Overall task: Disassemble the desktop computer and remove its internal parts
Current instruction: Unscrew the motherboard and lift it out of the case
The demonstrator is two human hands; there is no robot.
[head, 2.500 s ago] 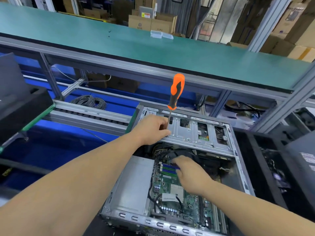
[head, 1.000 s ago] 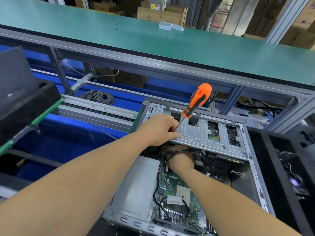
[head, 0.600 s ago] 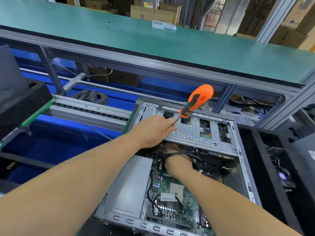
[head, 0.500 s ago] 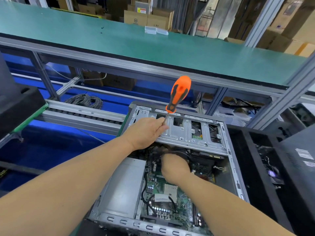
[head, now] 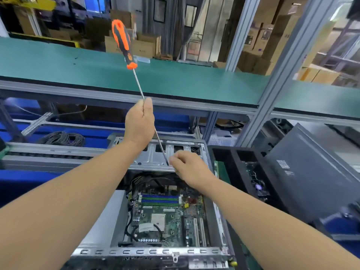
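My left hand (head: 139,124) grips the screwdriver (head: 136,78) mid-shaft, handle up and far-left, tip down-right at my right hand's (head: 188,168) pinched fingertips, above the open computer case (head: 150,252) lying near me

Two bare forearms reach in from the near edge, one from the near left corner and one from the near right, narrowing toward the wrists. No sleeve, cuff or glove covers either arm as far back as the view extends. The left hand (head: 139,121) and the right hand (head: 188,167) are likewise uncovered, carrying no ring, watch, strap or marking on the surfaces seen. Of the person, only arms and hands are in view.
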